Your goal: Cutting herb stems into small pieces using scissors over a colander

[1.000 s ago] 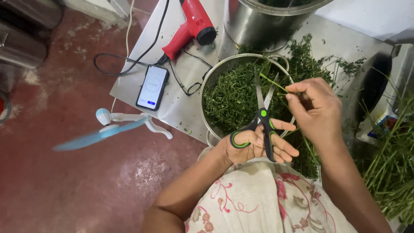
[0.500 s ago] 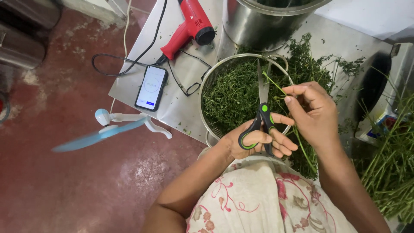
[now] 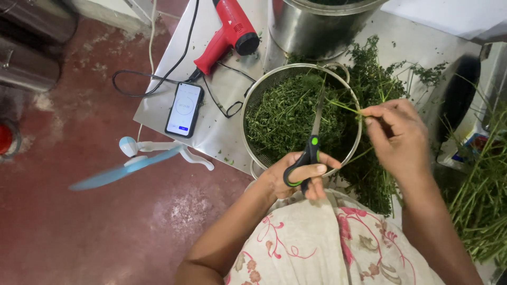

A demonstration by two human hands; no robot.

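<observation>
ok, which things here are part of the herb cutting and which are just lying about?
In use:
- left hand gripping the scissors
- right hand pinching a green sprig
- mesh strainer full of cut herbs
- herb pile beside it

Lying about:
- red heat gun
- phone
- small blue fan
- steel pot

A single head-worn camera looks steeply down from close above at the person's lap, both hands, the metal tabletop [image 3: 222, 132] ahead and the red floor [image 3: 79, 232] at left.
</observation>
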